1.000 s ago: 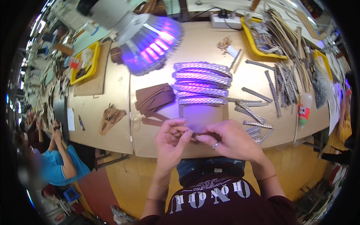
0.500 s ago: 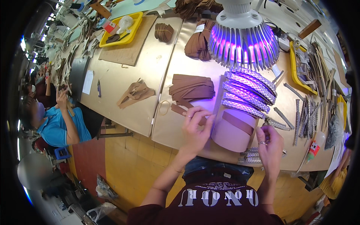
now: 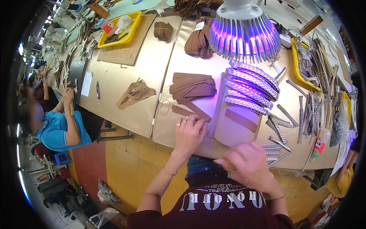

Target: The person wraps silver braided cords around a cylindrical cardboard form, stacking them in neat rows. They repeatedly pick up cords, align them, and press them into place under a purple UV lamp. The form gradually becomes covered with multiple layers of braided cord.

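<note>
My left hand (image 3: 190, 133) is closed at the lower end of a loose brown strip (image 3: 192, 109), fingertips pinched on it. That strip comes out from a stack of flat brown strips (image 3: 192, 86). My right hand (image 3: 247, 165), smeared by motion, hangs over the table's front edge; whether it holds anything is hidden. Between and beyond my hands stands a curved board (image 3: 234, 139) with one brown strip (image 3: 241, 120) across its face. Several silvery braided straps (image 3: 249, 93) lie across the board's upper part, under a finned lamp (image 3: 244, 38) glowing violet.
Loose braided pieces (image 3: 280, 129) lie to the right, near a bottle with a red label (image 3: 319, 145). Yellow trays (image 3: 131, 36) (image 3: 295, 65) stand at far left and far right. Brown strip bundles (image 3: 198, 44) lie behind. A person in blue (image 3: 63, 128) works at left.
My left hand has come down and left, off the board's edge onto the brown strip. My right hand has left the braided ends at the board's right and swung down and left.
</note>
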Motion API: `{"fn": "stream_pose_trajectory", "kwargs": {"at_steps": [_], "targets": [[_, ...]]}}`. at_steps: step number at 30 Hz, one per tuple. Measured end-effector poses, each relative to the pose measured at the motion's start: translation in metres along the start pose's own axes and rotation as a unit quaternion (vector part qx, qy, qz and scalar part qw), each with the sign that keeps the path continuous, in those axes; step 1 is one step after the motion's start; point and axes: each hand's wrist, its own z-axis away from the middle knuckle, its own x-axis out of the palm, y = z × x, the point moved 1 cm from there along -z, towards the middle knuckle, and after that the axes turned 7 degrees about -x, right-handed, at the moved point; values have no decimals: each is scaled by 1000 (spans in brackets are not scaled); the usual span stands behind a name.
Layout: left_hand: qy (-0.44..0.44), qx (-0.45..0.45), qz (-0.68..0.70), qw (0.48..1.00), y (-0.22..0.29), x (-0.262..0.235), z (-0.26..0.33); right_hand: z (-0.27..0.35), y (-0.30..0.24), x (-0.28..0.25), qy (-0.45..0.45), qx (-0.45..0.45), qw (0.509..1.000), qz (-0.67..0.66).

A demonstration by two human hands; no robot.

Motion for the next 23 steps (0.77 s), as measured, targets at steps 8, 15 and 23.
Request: {"fn": "stream_pose_trajectory", "kwargs": {"at_steps": [8,15,23], "targets": [[-1,-2,24,1000,-6,5,-6,-14,-17,58,-248,-129,938,205],[-58,-189,338,920,-32,-5,-6,-43,-4,109,-265,-63,895,354],[50,-101,237,965,-42,-113,0,-50,-17,81,-156,17,977,144]]}}
